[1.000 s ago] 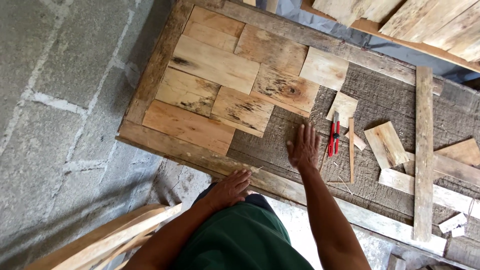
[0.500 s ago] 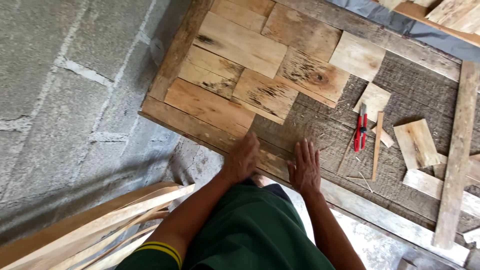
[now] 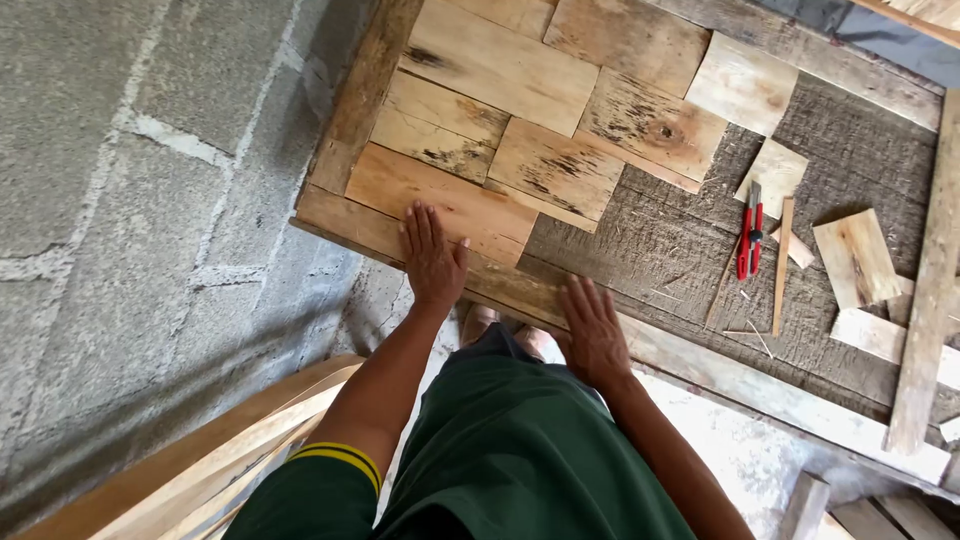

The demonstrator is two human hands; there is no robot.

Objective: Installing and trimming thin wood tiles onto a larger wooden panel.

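Left hand (image 3: pixel 432 255) is lying flat, fingers spread wide, pressing the reddish plank (image 3: pixel 440 200) against the frame edge (image 3: pixel 345 225). Right hand (image 3: pixel 595 330), equally wide and holding nothing, is bracing on the frame.

Under the left hand (image 3: pixel 432 258), part of the frame board (image 3: pixel 350 222) is covered. Far right of the right hand (image 3: pixel 594 330), a long slat (image 3: pixel 925 300) runs off the picture's edge. Feet (image 3: pixel 480 322) show only as tips beside the right hand.
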